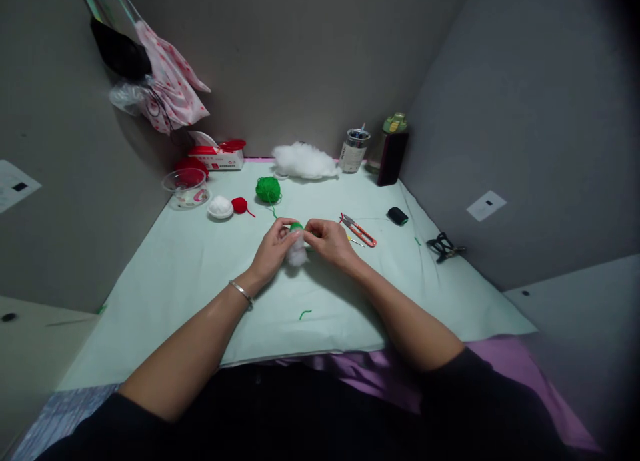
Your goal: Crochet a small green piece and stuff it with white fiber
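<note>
My left hand (pixel 275 247) is closed around a small green crocheted piece (pixel 297 227), with white stuffing (pixel 297 253) bulging out below it. Right beside the piece, the fingertips of my right hand (pixel 327 241) are pinched together; what lies between them is too small to make out. A green yarn ball (pixel 269 190) sits beyond my left hand, and its strand runs down toward the piece. Orange-handled thread snips (pixel 361 231) lie just right of my right hand. Partly under them is a thin tool with a yellow part (pixel 355 239).
White (pixel 221 208) and red (pixel 240 205) yarn balls lie left, near a clear plastic tub (pixel 187 191). Fluffy stuffing (pixel 305 161), a pen tin (pixel 354 151), a bottle and a phone (pixel 393 159) line the back. A black case (pixel 398 215) and claw clip (pixel 444 247) are right.
</note>
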`<state>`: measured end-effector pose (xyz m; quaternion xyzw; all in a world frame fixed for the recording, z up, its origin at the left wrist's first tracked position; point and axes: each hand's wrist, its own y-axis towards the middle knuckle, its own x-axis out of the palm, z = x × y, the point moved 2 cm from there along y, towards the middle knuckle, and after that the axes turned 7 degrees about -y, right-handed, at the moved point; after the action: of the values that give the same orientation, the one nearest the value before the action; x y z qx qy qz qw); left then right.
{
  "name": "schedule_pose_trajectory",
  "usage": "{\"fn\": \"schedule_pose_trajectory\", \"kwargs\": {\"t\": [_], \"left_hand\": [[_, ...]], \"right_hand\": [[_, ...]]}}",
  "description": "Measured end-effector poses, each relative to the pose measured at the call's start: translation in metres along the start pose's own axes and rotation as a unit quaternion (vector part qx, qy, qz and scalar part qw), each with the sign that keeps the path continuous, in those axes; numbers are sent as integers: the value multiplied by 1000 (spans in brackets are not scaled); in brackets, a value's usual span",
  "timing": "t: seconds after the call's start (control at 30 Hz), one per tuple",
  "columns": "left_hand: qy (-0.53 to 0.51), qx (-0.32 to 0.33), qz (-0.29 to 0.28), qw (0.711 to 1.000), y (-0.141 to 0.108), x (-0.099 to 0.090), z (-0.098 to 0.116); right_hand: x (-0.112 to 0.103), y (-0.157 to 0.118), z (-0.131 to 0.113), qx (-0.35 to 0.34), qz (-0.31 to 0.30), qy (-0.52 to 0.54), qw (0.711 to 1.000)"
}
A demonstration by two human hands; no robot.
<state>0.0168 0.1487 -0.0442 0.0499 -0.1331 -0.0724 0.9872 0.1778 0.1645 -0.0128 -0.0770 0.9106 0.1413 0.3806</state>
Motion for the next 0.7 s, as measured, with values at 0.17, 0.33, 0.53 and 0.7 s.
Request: {"fn": "schedule_pose_trajectory", "kwargs": {"t": [0.17, 0.33, 0.53, 0.7], "left_hand": [[10, 5, 16, 1000, 5, -7, -1], [34, 31, 66, 997, 6, -9, 2], [30, 15, 62, 998, 2, -3, 1], [39, 33, 36, 998, -6, 5, 9]], "right_hand": [[1, -7, -11, -42, -26, -11, 999], [7, -17, -26, -81, -26, -23, 996], [7, -12, -21, -55, 7, -27, 998], [1, -4, -8, -12, 29, -16, 999]]}}
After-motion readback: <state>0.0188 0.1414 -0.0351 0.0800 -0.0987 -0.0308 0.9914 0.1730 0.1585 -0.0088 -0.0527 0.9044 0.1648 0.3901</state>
